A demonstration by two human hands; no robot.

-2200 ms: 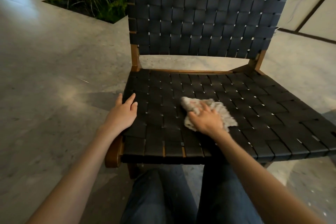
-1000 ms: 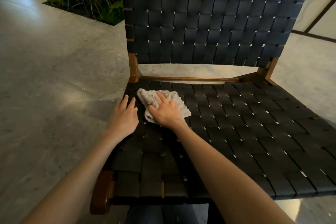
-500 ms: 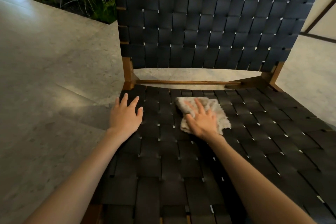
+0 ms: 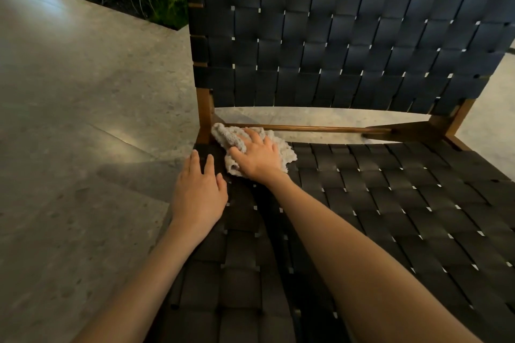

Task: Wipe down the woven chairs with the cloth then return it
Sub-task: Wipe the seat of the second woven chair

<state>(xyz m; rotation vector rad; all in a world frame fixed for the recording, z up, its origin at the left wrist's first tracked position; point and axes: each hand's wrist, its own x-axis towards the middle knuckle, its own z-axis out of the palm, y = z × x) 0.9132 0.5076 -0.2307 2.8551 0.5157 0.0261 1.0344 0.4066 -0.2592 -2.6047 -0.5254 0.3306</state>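
The right hand (image 4: 257, 157) lies flat on the cloth (image 4: 224, 135), fingers straight, at the back left corner of the seat (image 4: 390, 203). The left hand (image 4: 199, 193) rests open just beside it. Most of the seat stretches to the right, so I judge the next stroke goes that way.

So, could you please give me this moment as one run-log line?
phase: wiping seat | right hand: presses cloth, back-left seat corner | left hand: flat on seat edge

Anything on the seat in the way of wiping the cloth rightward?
Nothing visible. The right hand presses the cloth at the back left corner of the seat; the left hand rests left of it.
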